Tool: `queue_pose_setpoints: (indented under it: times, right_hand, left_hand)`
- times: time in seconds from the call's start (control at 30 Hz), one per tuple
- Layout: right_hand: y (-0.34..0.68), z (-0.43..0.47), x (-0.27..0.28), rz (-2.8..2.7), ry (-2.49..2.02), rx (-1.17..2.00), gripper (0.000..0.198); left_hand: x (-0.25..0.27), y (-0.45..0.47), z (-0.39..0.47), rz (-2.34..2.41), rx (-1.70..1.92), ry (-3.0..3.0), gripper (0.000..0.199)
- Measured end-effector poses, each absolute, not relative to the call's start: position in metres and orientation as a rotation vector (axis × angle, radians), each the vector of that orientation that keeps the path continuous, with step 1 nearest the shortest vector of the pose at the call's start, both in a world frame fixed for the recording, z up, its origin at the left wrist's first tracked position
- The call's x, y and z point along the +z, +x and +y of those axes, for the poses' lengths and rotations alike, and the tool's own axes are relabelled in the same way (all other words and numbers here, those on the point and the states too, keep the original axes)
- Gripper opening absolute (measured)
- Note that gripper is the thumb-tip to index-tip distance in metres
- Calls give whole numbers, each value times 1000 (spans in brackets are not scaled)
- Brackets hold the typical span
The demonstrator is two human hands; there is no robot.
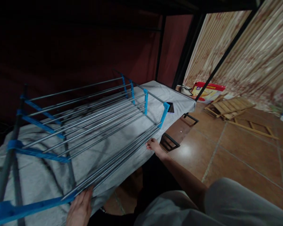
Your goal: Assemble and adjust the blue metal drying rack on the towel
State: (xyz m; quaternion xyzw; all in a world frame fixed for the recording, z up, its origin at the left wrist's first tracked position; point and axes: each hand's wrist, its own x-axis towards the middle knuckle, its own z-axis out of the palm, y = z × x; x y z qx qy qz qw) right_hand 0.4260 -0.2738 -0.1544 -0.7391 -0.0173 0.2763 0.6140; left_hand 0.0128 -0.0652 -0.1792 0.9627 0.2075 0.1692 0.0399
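Note:
A shoe rack of grey metal rods and blue plastic brackets lies on its side on a cloth-covered surface. My left hand is at the near end of the front metal rods, beside the lower left bracket. Its fingers are together over a rod end, which they hide; the thumb is out of sight. Towards the other end of these rods, just short of the right bracket, my right hand has its fingers curled in a pinch. Whether a rod is between those fingers is hidden.
A grey cloth covers the surface under the rack, with a dark flat device on it. Dark metal posts rise at the corners. Folded wooden pieces and a red and yellow box lie on the tiled floor at right.

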Motion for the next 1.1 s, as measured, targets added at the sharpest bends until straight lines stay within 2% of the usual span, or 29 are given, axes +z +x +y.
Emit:
queue_pose_setpoints:
  times: [0.07,0.17,0.27,0.4,0.7,1.1]
  right_hand:
    - [424,-282,-153,-107,-1773,592,8]
    - [413,-290,-151,-392,-1911,420,24]
    - [398,-290,-154,-959,-2116,126,39]
    - [383,-287,-159,-1331,-2227,-85,43]
    - [386,-278,-158,-1555,-2286,-123,24]
    - [387,-270,-155,-1852,-2165,-17,19]
  left_hand:
    - [-178,12,-65,610,562,2954,40]
    - [-175,15,-68,579,625,2927,39]
    - [-171,19,-69,595,629,2907,39]
    - [-166,24,-68,517,600,2949,44]
    - [-158,40,-79,717,575,2769,48]
    - [-170,23,-78,867,368,2577,46]
